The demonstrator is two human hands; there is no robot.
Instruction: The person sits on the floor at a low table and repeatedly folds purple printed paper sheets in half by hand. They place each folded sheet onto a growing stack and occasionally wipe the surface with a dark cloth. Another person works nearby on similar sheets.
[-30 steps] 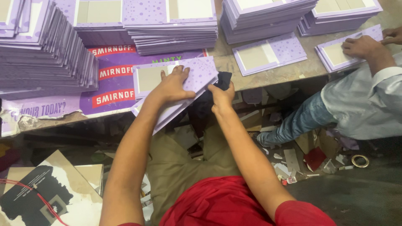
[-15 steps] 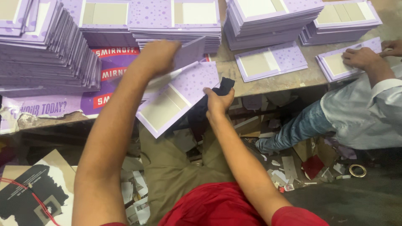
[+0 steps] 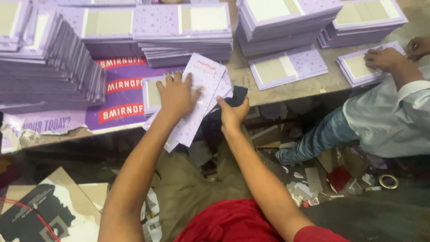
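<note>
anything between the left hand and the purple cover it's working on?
No. The left hand lies flat, directly on the purple cover at the table edge. The right hand grips a dark pad beside the cover, not over it.

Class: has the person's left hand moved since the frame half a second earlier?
Yes. The left hand has come down from the purple stacks toward the table edge, pressing the purple card.
</note>
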